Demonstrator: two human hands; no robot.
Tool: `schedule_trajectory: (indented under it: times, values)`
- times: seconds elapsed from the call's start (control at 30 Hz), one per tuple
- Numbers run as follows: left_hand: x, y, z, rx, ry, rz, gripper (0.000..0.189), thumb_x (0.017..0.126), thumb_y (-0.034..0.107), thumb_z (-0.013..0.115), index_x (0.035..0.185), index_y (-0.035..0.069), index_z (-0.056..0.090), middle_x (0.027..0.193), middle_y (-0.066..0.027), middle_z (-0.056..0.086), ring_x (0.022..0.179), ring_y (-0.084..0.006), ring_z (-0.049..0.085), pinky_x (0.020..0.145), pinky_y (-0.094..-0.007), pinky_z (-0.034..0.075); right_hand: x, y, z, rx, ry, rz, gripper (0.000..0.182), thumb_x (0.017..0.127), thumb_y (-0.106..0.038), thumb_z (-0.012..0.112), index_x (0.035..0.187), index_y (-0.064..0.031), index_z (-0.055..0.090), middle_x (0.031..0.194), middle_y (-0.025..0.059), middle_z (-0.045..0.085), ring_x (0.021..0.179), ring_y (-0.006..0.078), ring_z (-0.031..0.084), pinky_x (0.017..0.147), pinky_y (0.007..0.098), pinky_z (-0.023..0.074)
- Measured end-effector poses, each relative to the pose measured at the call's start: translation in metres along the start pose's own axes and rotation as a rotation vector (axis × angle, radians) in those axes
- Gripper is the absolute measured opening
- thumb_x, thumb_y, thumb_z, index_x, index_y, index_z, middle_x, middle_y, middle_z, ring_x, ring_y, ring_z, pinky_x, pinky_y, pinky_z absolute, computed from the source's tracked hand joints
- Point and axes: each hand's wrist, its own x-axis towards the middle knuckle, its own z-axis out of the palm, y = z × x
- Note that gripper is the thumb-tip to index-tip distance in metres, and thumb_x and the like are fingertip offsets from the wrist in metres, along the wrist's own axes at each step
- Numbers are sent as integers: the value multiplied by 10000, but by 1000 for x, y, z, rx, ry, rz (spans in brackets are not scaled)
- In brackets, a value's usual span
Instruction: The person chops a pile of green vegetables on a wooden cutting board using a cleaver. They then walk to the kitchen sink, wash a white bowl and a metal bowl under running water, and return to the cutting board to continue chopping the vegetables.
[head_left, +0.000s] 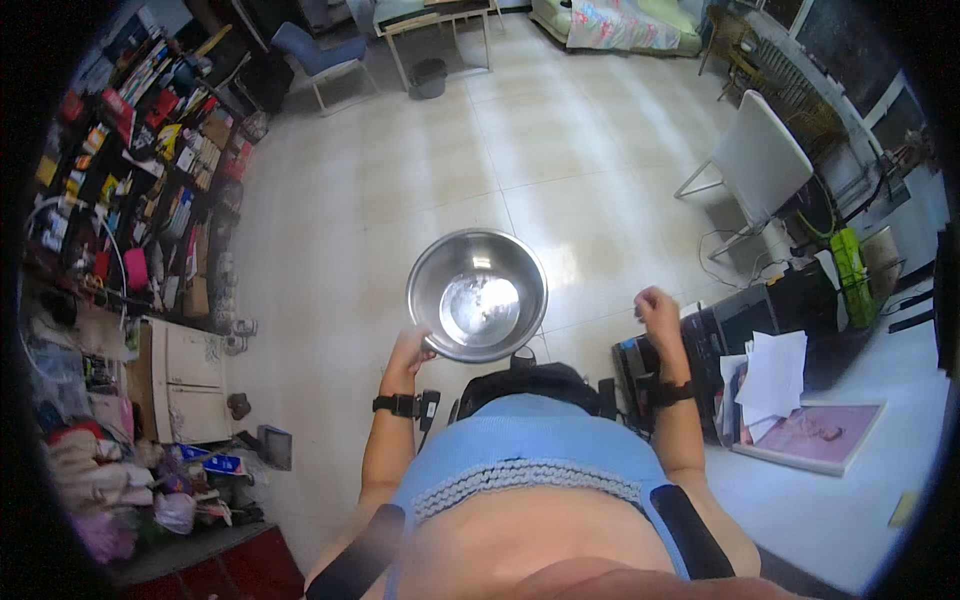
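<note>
A round stainless steel basin (427, 281) is in front of me, tipped so that its inside faces me. My left hand (411, 349) grips its near left rim, with the fingers partly hidden. Bright reflections cover the basin's bottom, and I cannot tell whether it holds water. Off to the right, my right hand (658, 311) is raised apart from the basin, its fingers curled with nothing visible in them. Below that hand are dark electronic equipment (634, 375) and a stack of white papers (769, 379).
A white chair (761, 157) stands to the right, with cables near its legs. Crowded shelves (142, 187) and a white cabinet (195, 375) line the left side. At the far end are a blue chair (322, 52), a dark bucket (428, 79) and a sofa (622, 26).
</note>
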Motion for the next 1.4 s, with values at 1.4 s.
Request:
schedule_trajectory:
  times: [1.4]
  values:
    - [846, 822, 484, -86, -170, 168, 364, 768, 80, 479, 1130, 58, 444, 753, -64, 550, 501, -104, 505, 398, -205, 398, 1277, -245, 92, -121, -163, -237, 451, 843, -312, 582, 1107, 52, 540, 652, 148, 574, 589, 244, 563, 580, 344, 449]
